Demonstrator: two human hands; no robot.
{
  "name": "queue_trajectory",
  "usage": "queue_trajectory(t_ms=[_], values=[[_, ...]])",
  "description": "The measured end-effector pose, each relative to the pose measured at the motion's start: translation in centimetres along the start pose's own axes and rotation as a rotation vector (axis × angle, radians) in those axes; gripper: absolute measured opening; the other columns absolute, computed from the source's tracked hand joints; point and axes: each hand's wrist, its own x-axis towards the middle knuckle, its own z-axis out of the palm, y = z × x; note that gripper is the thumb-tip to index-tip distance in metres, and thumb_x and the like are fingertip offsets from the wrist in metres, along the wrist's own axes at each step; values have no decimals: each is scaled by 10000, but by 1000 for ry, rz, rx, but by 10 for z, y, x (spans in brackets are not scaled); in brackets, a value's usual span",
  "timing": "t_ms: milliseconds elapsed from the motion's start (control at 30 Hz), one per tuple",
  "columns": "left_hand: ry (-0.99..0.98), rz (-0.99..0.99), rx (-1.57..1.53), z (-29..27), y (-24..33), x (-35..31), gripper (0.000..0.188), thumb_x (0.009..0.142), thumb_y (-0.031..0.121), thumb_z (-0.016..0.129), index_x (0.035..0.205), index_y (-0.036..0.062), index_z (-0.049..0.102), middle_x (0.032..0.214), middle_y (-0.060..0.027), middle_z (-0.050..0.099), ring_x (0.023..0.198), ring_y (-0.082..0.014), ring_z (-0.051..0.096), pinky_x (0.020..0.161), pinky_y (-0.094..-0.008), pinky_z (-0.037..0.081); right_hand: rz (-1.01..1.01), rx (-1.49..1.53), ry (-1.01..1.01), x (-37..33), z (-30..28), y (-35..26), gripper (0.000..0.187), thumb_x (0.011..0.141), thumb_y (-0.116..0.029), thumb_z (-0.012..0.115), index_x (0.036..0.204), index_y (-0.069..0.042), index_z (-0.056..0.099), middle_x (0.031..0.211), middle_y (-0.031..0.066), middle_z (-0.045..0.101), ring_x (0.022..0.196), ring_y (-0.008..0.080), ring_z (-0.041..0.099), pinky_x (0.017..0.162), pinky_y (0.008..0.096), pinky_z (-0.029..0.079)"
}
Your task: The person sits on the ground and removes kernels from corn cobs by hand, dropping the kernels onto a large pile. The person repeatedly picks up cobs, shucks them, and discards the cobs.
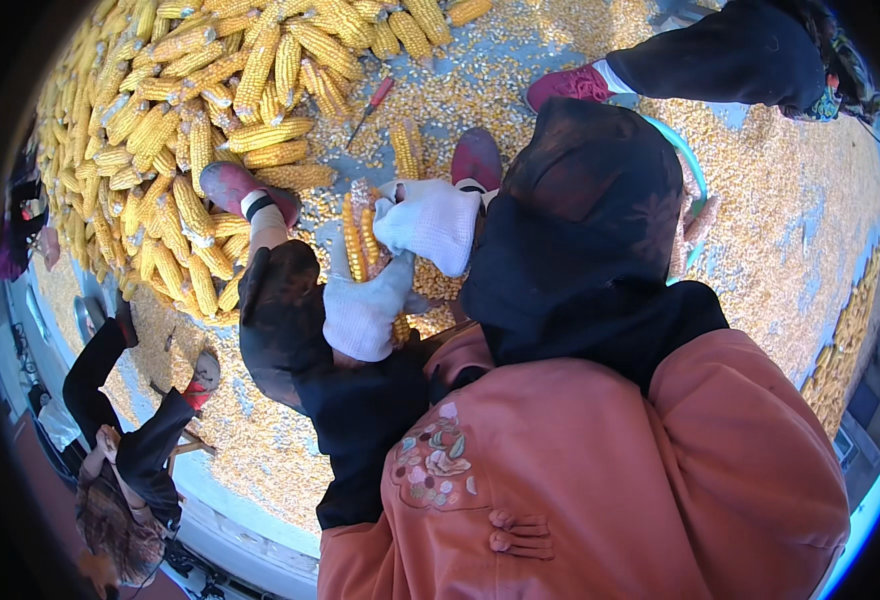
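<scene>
Both my hands wear pale knitted gloves and are close together, low over the loose kernels. My left hand is closed around an ear of corn, its fingers along the ear's left side. A strip of the ear looks bare of kernels, or two ears lie side by side; I cannot tell which. My right hand is curled in at the ear's upper right side; what its fingers hold is hidden. Another ear of corn lies on the kernels just beyond my right hand. Beneath my hands, a few kernels and a yellow ear show partly.
A big heap of corn ears fills the far left. A screwdriver-like tool with a red handle lies by it. A turquoise-rimmed basket stands right of my knee. People sit at far right and lower left. Loose kernels spread widely.
</scene>
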Motion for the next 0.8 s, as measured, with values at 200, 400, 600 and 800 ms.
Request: queue_trajectory(t_ms=[200, 400, 600, 800], values=[[-1, 99, 45, -10, -26, 14, 522, 749, 80, 615, 1204, 11, 369, 951, -105, 582, 640, -173, 615, 500, -275, 512, 292, 92, 72, 2, 4, -15, 152, 736, -163, 502, 737, -29, 571, 667, 163, 565, 643, 297, 581, 548, 361, 451], [-18, -29, 13, -2, -6, 6, 488, 738, 51, 603, 1178, 27, 396, 930, -113, 576, 671, -180, 603, 454, -280, 515, 103, -355, 95, -4, 17, -5, 87, 649, -129, 562, 644, -42, 564, 695, 121, 576, 686, 268, 585, 577, 341, 452], [5, 60, -40, -8, -17, 10, 430, 727, 71, 630, 1113, 27, 444, 857, -102, 593, 551, -182, 596, 425, -277, 495, -167, -104, 181, -1, 16, 13, 67, 638, -137, 559, 616, -74, 557, 629, 51, 538, 714, 225, 542, 625, 311, 454], [-19, 129, 131, -12, -30, 24, 485, 746, 31, 584, 1190, 18, 389, 955, -89, 572, 731, -151, 592, 588, -264, 508, 100, -89, 275, -3, 35, 10, 85, 626, -132, 571, 658, -53, 566, 656, 71, 559, 659, 247, 568, 564, 322, 463]])
